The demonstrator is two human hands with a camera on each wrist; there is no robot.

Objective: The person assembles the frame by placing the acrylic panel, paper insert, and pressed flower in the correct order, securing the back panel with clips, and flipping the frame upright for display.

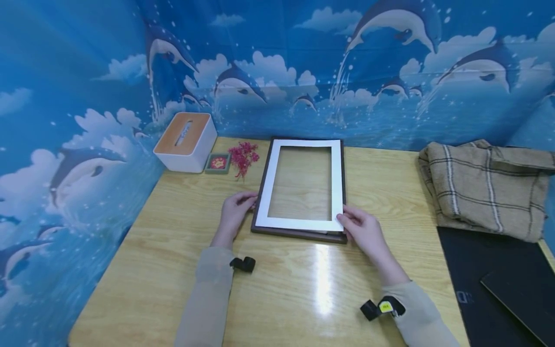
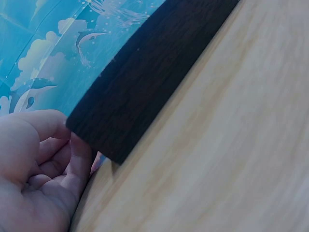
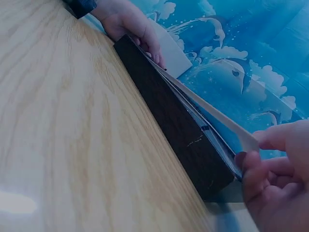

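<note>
A dark brown picture frame point(image 1: 299, 235) lies on the wooden table. Over it is a white mat board point(image 1: 299, 224) with a large rectangular opening. My right hand point(image 1: 363, 230) pinches the mat board's near right corner between thumb and finger; in the right wrist view that corner of the mat board point(image 3: 217, 115) is raised above the dark frame point(image 3: 169, 130). At the frame's left side, my left hand point(image 1: 234, 212) grips its edge with bent fingers. The left wrist view shows this hand point(image 2: 46, 169) against the frame's corner point(image 2: 111, 125); some fingertips are hidden there.
Back left on the table point(image 1: 173, 231) stand a white tissue box point(image 1: 197, 149) with a wooden lid, a small green square box point(image 1: 218, 164) and a sprig of pink dried flowers point(image 1: 244, 156). Folded plaid cloth point(image 1: 485, 188) and black flat sheets point(image 1: 490, 284) lie at the right.
</note>
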